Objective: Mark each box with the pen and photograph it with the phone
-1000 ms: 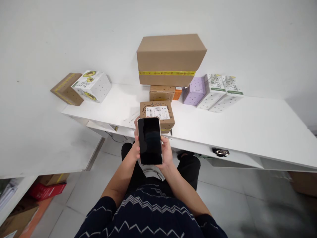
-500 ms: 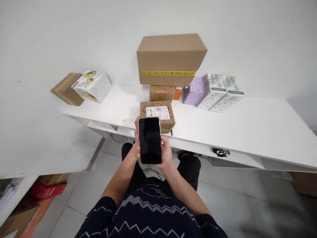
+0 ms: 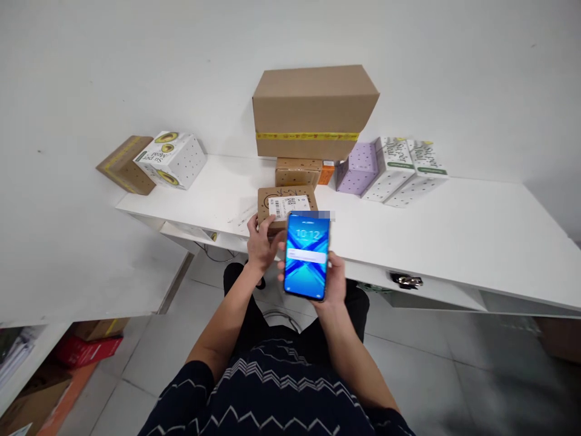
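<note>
1. Just changed on my feed: phone [image 3: 307,266] was dark & in both hands, now it's lit, reads 10:12, and sits further right
2. R hand [image 3: 334,284]: closed round phone, fingertips showing past its left side; phone is held up nr table's near edge, covering part of parcel [image 3: 264,203]
3. L hand [image 3: 262,245]: off phone now, half open, fingers loosely curled at parcel's near left corner; looks like contact, can't tell if it grips
4. My read: R hand alone carries phone, so L hand is free for parcel, both things in use at once
5. Parcel: mid near edge of table [image 3: 454,230], label [image 3: 278,208] up, partly hidden
6. Back edge, mid: big box [image 3: 308,106] w/ yellow tape, above small box [image 3: 297,172] & orange box [image 3: 327,174]; can't tell if it rests on them
7. Right of those: purple box [image 3: 357,169], then two white boxes [image 3: 393,166]; back left corner: avocado box [image 3: 188,160] beside taped box [image 3: 129,166]
8. Room: white wall [image 3: 290,30] behind, tiled floor [image 3: 399,363], red box [image 3: 91,351] low at far left
</note>
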A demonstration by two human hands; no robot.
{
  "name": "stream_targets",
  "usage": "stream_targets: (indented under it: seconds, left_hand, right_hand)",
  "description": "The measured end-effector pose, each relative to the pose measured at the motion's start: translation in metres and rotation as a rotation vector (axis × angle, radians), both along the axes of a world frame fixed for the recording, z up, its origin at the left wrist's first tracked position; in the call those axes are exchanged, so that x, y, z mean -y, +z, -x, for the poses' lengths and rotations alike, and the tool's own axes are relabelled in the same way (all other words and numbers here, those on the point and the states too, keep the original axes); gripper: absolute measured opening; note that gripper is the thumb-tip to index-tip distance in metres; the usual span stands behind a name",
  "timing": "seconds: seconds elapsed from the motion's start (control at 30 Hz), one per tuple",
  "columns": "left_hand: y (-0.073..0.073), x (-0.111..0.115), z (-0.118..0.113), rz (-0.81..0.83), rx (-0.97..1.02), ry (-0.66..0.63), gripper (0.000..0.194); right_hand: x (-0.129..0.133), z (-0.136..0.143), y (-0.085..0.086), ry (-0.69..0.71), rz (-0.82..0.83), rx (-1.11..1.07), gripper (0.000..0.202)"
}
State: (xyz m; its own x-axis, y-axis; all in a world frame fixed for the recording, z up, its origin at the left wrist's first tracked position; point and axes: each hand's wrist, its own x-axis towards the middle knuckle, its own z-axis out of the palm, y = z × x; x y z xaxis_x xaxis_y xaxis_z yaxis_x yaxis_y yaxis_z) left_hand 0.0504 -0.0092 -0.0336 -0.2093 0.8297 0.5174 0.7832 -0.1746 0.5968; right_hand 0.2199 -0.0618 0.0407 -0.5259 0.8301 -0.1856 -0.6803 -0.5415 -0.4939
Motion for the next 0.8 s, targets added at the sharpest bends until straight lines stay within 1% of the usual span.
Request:
stream_targets:
  seconds: [0.07, 0.13, 0.2, 0.23, 0.27, 0.3, 0.37, 0.43, 0.5, 0.57, 0.67, 0.73, 0.8]
  left_hand:
    - [0.002, 0.001, 0.0, -0.018, -0.003, -0.023, 0.053]
    - [0.004, 0.003, -0.002, -0.025, 0.0, -0.027, 0.053]
    - [0.004, 0.003, -0.003, -0.021, 0.008, -0.021, 0.053]
    - [0.004, 0.003, -0.003, -0.019, 0.014, -0.019, 0.053]
    - [0.004, 0.002, -0.003, -0.02, 0.019, -0.02, 0.053]
    - [0.004, 0.002, -0.003, -0.023, 0.024, -0.021, 0.053]
    - [0.004, 0.002, -0.003, -0.031, 0.027, -0.025, 0.052]
    - [0.004, 0.002, -0.002, -0.038, 0.02, -0.026, 0.052]
    - [0.003, 0.002, -0.001, -0.048, 0.011, -0.029, 0.051]
    - [0.003, 0.003, 0.0, -0.064, 0.006, -0.036, 0.051]
    - [0.003, 0.004, 0.002, -0.077, 0.011, -0.035, 0.051]
    - [0.004, 0.005, 0.004, -0.069, 0.023, -0.027, 0.052]
    - [0.004, 0.005, 0.007, -0.053, 0.034, -0.026, 0.052]
  right_hand:
    - [-0.005, -0.024, -0.001, -0.203, -0.053, 0.137, 0.067]
    - [-0.013, -0.048, -0.007, -0.448, -0.092, 0.349, 0.065]
    - [-0.024, -0.071, -0.02, -0.669, -0.102, 0.677, 0.064]
    - [-0.031, -0.081, -0.029, -0.743, -0.11, 0.883, 0.065]
    - [-0.038, -0.09, -0.037, -0.773, -0.136, 1.103, 0.066]
    - [-0.046, -0.097, -0.045, -0.75, -0.189, 1.311, 0.067]
    - [-0.061, -0.104, -0.06, -0.618, -0.321, 1.664, 0.07]
    - [-0.075, -0.103, -0.069, -0.467, -0.434, 1.932, 0.07]
    - [-0.087, -0.095, -0.075, -0.354, -0.52, 2.115, 0.069]
    - [-0.098, -0.086, -0.079, -0.27, -0.604, 2.212, 0.067]
    - [-0.11, -0.078, -0.087, -0.188, -0.679, 2.242, 0.064]
    - [-0.115, -0.079, -0.09, -0.167, -0.689, 2.206, 0.062]
    - [-0.115, -0.082, -0.089, -0.208, -0.672, 2.115, 0.062]
